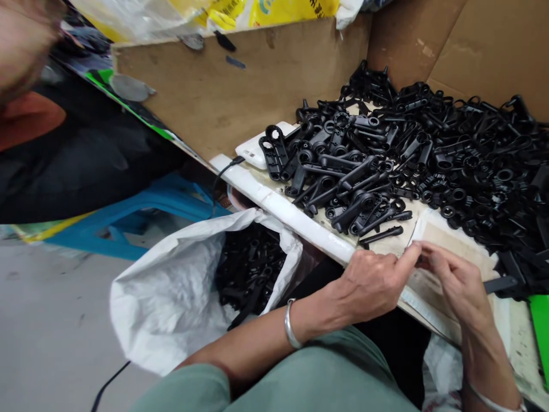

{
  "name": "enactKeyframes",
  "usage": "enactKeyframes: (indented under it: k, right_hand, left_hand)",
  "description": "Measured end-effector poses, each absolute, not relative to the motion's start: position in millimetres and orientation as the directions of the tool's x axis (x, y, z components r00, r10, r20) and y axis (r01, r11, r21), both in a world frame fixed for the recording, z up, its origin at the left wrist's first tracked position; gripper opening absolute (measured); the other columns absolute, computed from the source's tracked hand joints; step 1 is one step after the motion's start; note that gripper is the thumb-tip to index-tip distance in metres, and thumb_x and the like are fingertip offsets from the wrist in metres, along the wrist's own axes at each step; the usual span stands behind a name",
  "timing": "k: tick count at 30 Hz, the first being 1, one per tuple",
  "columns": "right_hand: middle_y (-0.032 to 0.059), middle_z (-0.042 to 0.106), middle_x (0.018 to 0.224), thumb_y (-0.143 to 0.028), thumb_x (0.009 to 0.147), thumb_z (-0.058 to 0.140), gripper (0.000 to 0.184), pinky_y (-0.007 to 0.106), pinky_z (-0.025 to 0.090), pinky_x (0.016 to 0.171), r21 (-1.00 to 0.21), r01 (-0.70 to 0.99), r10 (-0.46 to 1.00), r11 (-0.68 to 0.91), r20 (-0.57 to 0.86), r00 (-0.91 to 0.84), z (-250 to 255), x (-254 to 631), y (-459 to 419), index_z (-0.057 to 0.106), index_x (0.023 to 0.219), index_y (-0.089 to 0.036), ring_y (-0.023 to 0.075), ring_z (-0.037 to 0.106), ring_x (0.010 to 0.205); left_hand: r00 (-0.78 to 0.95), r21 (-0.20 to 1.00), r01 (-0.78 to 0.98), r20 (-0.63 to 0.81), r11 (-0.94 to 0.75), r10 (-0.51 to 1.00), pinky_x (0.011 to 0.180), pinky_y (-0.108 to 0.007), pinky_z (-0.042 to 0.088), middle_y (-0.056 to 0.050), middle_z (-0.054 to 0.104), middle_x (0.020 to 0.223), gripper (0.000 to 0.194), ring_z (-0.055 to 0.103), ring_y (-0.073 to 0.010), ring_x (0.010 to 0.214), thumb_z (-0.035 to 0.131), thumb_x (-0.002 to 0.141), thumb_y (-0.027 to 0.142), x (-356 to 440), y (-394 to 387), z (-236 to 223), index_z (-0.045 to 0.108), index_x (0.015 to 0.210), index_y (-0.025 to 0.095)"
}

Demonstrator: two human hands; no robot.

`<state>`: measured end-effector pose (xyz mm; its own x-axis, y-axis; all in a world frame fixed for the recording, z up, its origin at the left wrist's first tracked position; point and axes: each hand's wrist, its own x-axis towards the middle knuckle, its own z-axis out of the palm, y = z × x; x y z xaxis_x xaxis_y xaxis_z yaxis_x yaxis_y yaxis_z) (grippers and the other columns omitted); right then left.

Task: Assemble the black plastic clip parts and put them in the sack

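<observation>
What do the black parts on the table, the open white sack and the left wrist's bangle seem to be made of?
Black parts: probably moulded plastic, satin to matte, given the soft highlights and repeated ribbed shapes.
White sack: likely plastic, thin and slightly glossy, from its stiff creases; whether woven is unclear.
Bangle: apparently silvery metal, polished, from its bright reflections.

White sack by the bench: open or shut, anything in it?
Open, and partly filled: the white sack has its mouth spread wide, showing black plastic parts inside. Depth of fill: cannot tell.
</observation>
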<state>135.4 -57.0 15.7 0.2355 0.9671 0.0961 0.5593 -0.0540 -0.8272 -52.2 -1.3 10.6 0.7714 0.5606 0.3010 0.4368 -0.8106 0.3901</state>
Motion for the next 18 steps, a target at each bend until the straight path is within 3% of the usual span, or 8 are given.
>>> enactKeyframes:
  k: [3, 6, 8, 14, 18]
  right_hand:
    - [0.0094, 0.07, 0.117, -0.04, 0.096, 0.057, 0.033, 0.044, 0.059, 0.086, -0.641, 0.765, 0.958, 0.064, 0.255, 0.133, 18.2, 149.2, -22.9, 0.068, 0.122, -0.023, 0.0248, 0.07, 0.093]
    - [0.0107, 0.057, 0.134, -0.03, 0.095, 0.057, 0.033, 0.048, 0.053, 0.095, -0.308, 0.924, 0.932, 0.226, 0.343, -0.113, 13.0, 154.6, 8.3, 0.064, 0.126, -0.025, 0.0289, 0.06, 0.114]
    - [0.0109, 0.058, 0.129, -0.024, 0.095, 0.054, 0.03, 0.046, 0.053, 0.091, -0.179, 0.94, 0.919, 0.29, 0.326, -0.221, 7.7, 155.3, 22.6, 0.065, 0.123, -0.025, 0.0288, 0.057, 0.114]
    - [0.0091, 0.065, 0.102, -0.02, 0.099, 0.047, 0.023, 0.036, 0.052, 0.076, -0.031, 0.925, 0.881, 0.378, 0.319, -0.349, 4.4, 158.6, 30.4, 0.069, 0.101, -0.021, 0.0239, 0.058, 0.091]
    - [0.0091, 0.065, 0.1, -0.026, 0.102, 0.042, 0.028, 0.033, 0.051, 0.073, -0.022, 0.921, 0.893, 0.389, 0.254, -0.371, 13.6, 159.1, 21.4, 0.069, 0.097, -0.02, 0.022, 0.06, 0.086]
  left_hand:
    - [0.74, 0.15, 0.532, 0.397, -0.833, 0.543, 0.057, -0.031, 0.05, -0.001, 0.065, 0.08, 0.041, 0.065, -0.0181, 0.07, 0.04, 0.094, 0.014, -57.3, -1.6, 3.8, 0.045, 0.134, 0.011]
    - [0.725, 0.065, 0.579, 0.415, -0.813, 0.55, 0.06, -0.03, 0.05, -0.003, 0.065, 0.091, 0.031, 0.063, -0.0172, 0.082, 0.042, 0.096, 0.014, -58.2, -1.4, -0.1, 0.054, 0.125, 0.015]
    - [0.718, 0.035, 0.594, 0.428, -0.803, 0.55, 0.062, -0.029, 0.049, -0.004, 0.066, 0.1, 0.03, 0.062, -0.0164, 0.085, 0.041, 0.097, 0.015, -57.6, 0.2, -0.9, 0.057, 0.123, 0.015]
    - [0.701, -0.068, 0.615, 0.503, -0.786, 0.505, 0.077, -0.033, 0.049, -0.01, 0.063, 0.133, 0.031, 0.06, -0.0209, 0.107, 0.041, 0.098, 0.016, -57.8, 10.7, -4.1, 0.062, 0.12, 0.012]
    - [0.692, -0.052, 0.624, 0.502, -0.78, 0.52, 0.079, -0.035, 0.048, -0.011, 0.064, 0.133, 0.033, 0.061, -0.0206, 0.11, 0.039, 0.099, 0.015, -58.7, 16.3, -5.4, 0.062, 0.122, 0.011]
